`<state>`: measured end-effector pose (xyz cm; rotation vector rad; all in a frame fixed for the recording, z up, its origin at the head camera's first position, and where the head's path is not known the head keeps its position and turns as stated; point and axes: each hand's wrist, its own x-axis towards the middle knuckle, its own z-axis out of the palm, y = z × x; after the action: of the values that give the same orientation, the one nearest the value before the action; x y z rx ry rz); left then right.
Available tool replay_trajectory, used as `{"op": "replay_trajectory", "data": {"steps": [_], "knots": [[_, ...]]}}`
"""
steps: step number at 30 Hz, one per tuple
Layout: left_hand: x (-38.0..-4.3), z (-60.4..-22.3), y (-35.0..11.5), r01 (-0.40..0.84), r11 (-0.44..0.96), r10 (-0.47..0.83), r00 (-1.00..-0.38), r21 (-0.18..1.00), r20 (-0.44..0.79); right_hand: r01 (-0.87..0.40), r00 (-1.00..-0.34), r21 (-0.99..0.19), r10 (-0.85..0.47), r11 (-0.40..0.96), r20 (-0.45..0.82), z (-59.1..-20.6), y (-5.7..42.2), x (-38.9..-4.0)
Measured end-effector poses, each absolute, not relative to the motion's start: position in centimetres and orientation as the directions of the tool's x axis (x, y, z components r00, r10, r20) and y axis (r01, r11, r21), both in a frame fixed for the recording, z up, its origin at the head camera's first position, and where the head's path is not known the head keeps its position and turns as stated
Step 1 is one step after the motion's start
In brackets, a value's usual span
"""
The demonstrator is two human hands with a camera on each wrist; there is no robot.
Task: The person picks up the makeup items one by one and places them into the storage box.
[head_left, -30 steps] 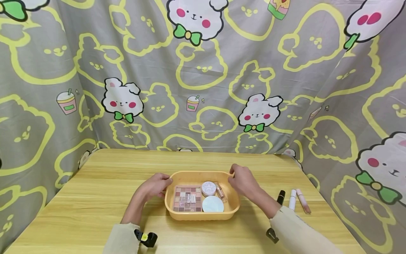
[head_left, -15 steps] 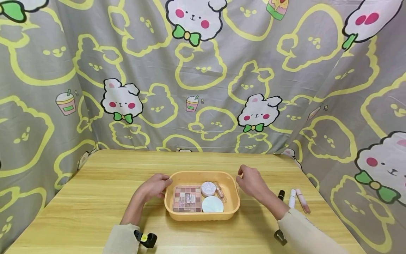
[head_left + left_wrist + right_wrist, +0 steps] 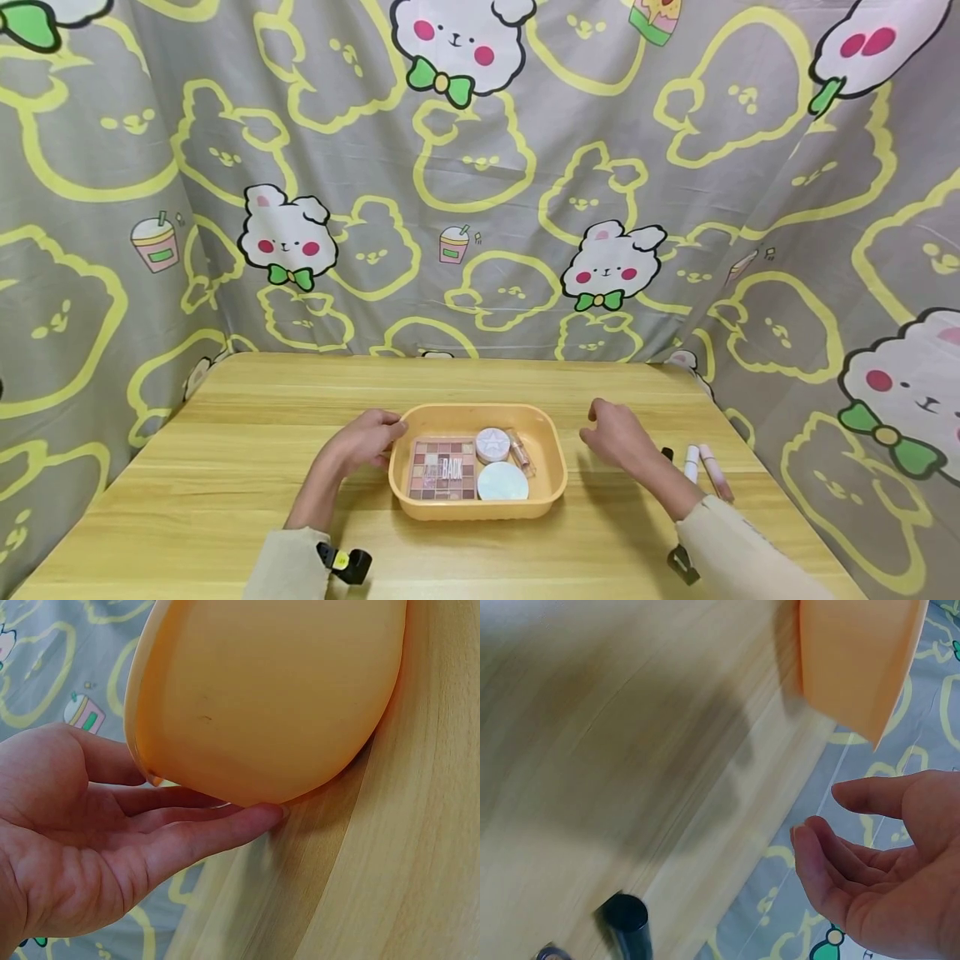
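Observation:
A yellow-orange plastic basket [image 3: 480,511] stands on the wooden table. My left hand [image 3: 363,440] holds its left end; in the left wrist view the thumb lies at the rim and the fingers against the outer wall. Inside lie an eyeshadow palette [image 3: 442,471], a round compact with a star [image 3: 492,446], a pale round compact [image 3: 503,482] and a small clear-and-pink tube [image 3: 521,452]. My right hand [image 3: 621,437] hovers right of the basket, apart from it. Its fingers are loosely bent, with nothing between thumb and fingertips in the right wrist view.
Right of the basket lie a black-capped tube [image 3: 630,926], partly hidden by the right forearm in the head view, a white tube [image 3: 692,462] and a pink tube [image 3: 716,472]. A patterned curtain [image 3: 480,208] surrounds the table's back and sides.
My right hand has let go of the basket's right rim and moved away to the right, toward the tubes. The left hand and the basket stay practically still.

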<state>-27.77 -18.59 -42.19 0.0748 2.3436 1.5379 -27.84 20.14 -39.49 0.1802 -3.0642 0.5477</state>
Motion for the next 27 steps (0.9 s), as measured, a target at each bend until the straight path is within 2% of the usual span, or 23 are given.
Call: {"op": "replay_trajectory", "data": {"steps": [27], "knots": [[-27.7, -42.0, -18.6, -0.133, 0.434, 0.223, -0.942, 0.891, -0.249, -0.055, -0.998, -0.292, -0.065, 0.955, -0.023, -40.1, 25.7, -27.7]]}}
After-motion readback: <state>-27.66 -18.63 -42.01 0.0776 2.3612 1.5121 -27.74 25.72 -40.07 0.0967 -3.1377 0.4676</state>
